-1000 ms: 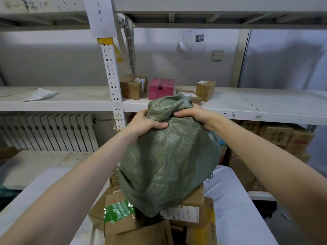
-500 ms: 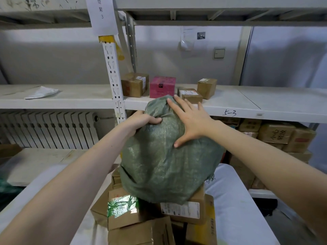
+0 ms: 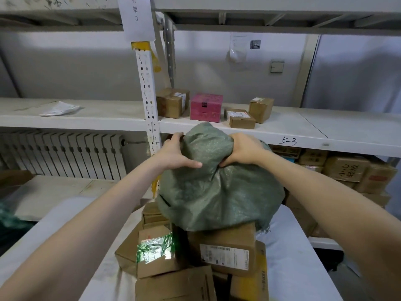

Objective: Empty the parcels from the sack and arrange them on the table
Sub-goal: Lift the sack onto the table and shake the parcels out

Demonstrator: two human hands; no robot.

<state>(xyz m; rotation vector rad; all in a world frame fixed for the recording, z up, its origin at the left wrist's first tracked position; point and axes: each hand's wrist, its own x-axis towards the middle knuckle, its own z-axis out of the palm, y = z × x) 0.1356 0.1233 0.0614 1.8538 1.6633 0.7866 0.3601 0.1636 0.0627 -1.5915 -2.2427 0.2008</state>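
A green woven sack [image 3: 219,192] hangs upside down over a heap of cardboard parcels [image 3: 225,250] on the white-covered table [image 3: 297,268]. My left hand [image 3: 175,154] grips the bunched top of the sack from the left. From the right, my right hand [image 3: 240,151] grips the same bunch of fabric. A parcel with green tape [image 3: 155,250] lies at the front left of the heap. The sack's mouth rests on the parcels and hides what is inside.
A white metal rack stands behind the table, with its shelf [image 3: 303,131] carrying brown boxes [image 3: 172,102] and a pink box [image 3: 206,107]. More cartons [image 3: 347,170] fill the lower shelf at the right. A radiator [image 3: 63,155] is at the left.
My right hand lay flat on the sack half a second ago; it now grips the bunched top again beside my left hand. The sack sits slightly lower over the parcels.
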